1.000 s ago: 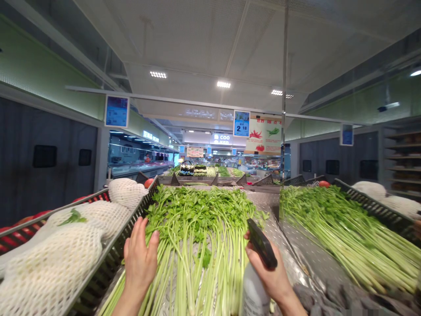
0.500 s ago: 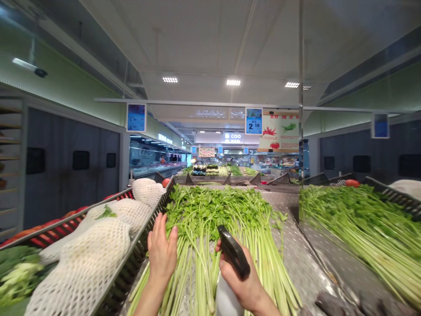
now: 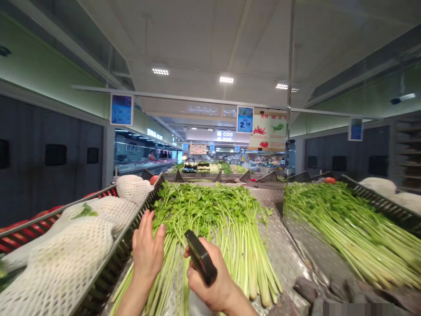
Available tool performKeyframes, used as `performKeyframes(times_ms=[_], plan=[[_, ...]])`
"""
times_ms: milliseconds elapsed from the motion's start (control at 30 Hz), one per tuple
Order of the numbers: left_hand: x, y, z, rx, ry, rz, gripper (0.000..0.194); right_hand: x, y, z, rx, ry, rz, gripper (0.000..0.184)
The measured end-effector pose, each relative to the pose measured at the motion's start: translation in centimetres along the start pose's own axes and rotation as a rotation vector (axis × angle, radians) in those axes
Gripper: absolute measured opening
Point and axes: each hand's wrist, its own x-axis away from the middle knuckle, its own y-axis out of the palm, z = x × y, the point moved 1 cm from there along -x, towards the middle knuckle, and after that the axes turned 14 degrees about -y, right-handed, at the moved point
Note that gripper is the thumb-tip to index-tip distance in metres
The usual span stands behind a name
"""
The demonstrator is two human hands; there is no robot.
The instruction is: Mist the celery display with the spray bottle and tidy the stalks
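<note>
My right hand point(image 3: 213, 276) is wrapped round the neck of a spray bottle point(image 3: 201, 259), its black head tilted up and to the left. The bottle's white body shows only in part below my fingers. Under and beyond it spreads a bed of celery point(image 3: 210, 202), leaves at the far end and pale stalks toward me. My left hand point(image 3: 148, 250) is open, fingers up and thumb apart, over the left edge of the celery and beside the black crate wall. It holds nothing.
A black crate point(image 3: 115, 263) on the left holds produce in white foam netting point(image 3: 72, 250). A mirror point(image 3: 329, 245) on the right reflects the celery. Dark cloth point(image 3: 315, 289) lies at the lower right on the metal shelf point(image 3: 279, 259). Price signs point(image 3: 245, 119) hang overhead.
The view has turned a little to the right. My right hand has moved left with the spray bottle, closer to my left hand, which stays open.
</note>
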Motion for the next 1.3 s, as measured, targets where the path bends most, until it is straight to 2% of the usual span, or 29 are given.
performKeyframes(times_ms=[300, 533, 700, 967, 1100, 1300], plan=[[0.0, -0.3, 0.1, -0.005, 0.012, -0.036, 0.054, 0.4, -0.6, -0.1, 0.036, 0.014, 0.051, 0.029], [0.3, -0.7, -0.2, -0.016, -0.013, -0.076, 0.049, 1.7, -3.6, 1.3, -0.055, 0.083, 0.235, 0.019], [0.6, -0.4, 0.2, 0.0, -0.002, -0.085, 0.048, 2.3, -4.9, 1.0, 0.021, 0.074, 0.216, 0.021], [1.2, -0.4, 0.8, -0.008, 0.006, -0.117, 0.049, 2.4, -4.6, 0.1, 0.045, 0.07, 0.177, 0.021], [1.2, -0.8, 0.8, -0.028, -0.005, -0.134, 0.05, 2.6, -5.1, 0.6, 0.054, 0.073, 0.248, 0.022], [1.3, -1.4, 0.6, -0.056, -0.024, -0.132, 0.048, 4.3, -7.4, 1.5, 0.114, 0.091, 0.345, 0.025]])
